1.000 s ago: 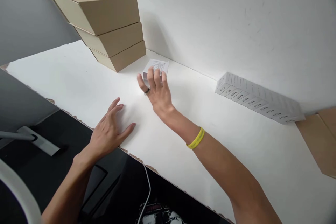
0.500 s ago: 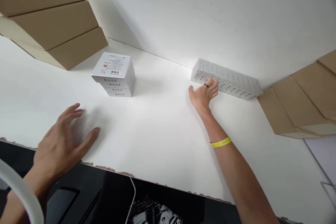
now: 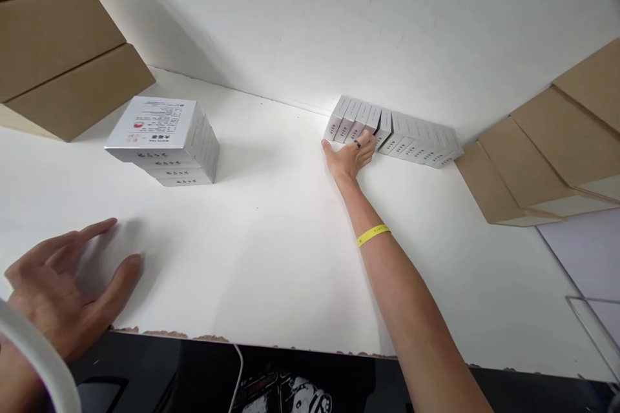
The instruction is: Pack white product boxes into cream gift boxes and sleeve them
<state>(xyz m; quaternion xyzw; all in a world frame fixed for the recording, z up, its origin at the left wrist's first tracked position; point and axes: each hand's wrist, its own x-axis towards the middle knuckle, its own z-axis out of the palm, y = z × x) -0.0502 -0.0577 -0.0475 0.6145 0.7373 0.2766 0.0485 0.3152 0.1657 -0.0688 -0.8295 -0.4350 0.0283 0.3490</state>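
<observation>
A row of slim white boxes stands on edge against the wall. My right hand, with a dark ring, is at the row's left end, closed round several white boxes, with the thumb at their left side and the fingers at their right. A box beside the fingers leans, with a dark gap next to it. To the left, a stack of white boxes with printed tops and sides sits on the table. My left hand hovers near the table's front edge, fingers apart, holding nothing.
Brown cardboard boxes stand at the back left, and more cardboard boxes at the right. The white table has a chipped front edge. A pale curved tube crosses the lower left corner. A white cable hangs below.
My right hand has closed on the boxes at the row's left end, and they have separated slightly from the others. My left hand has moved left and down in view. The camera view has shifted.
</observation>
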